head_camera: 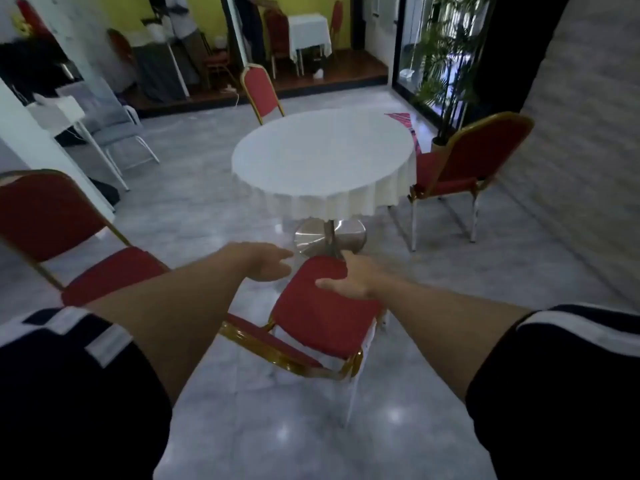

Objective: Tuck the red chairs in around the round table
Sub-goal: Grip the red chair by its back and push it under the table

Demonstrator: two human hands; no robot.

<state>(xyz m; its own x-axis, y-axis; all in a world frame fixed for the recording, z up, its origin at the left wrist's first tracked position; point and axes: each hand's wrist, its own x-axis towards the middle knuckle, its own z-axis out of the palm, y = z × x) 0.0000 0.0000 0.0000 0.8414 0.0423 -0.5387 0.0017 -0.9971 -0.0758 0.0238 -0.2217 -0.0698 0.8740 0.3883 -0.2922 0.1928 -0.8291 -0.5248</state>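
The near chair [322, 317] stands just in front of me, its red padded seat pointing toward the round table [322, 157] and its gold back rail low in the view, closest to my body. It is not tucked in yet; bare floor shows between the seat's front edge and the table's metal foot [330, 237].

My right hand [353, 278] lies over the far right part of the seat, fingers spread and the thumb across the cushion; it touches the fabric but I cannot tell whether it closes on the seat's edge. My left hand [266, 263] hovers open beside the seat's far left corner, holding nothing.

I judge this chair to be stiff in its metal frame and soft only in the cushion, which will give under my palm and offers a poor hold. It is probably light enough to slide with two hands, though the polished floor [207, 209] looks slick, so it may skate or twist. The firm places to take hold are the gold frame at the seat's sides or the top of the back.

Outward, a second red chair [69, 237] sits near left, angled away. A third [464, 164] stands right of the table, close against the cloth. A fourth [261, 91] stands at the far side.
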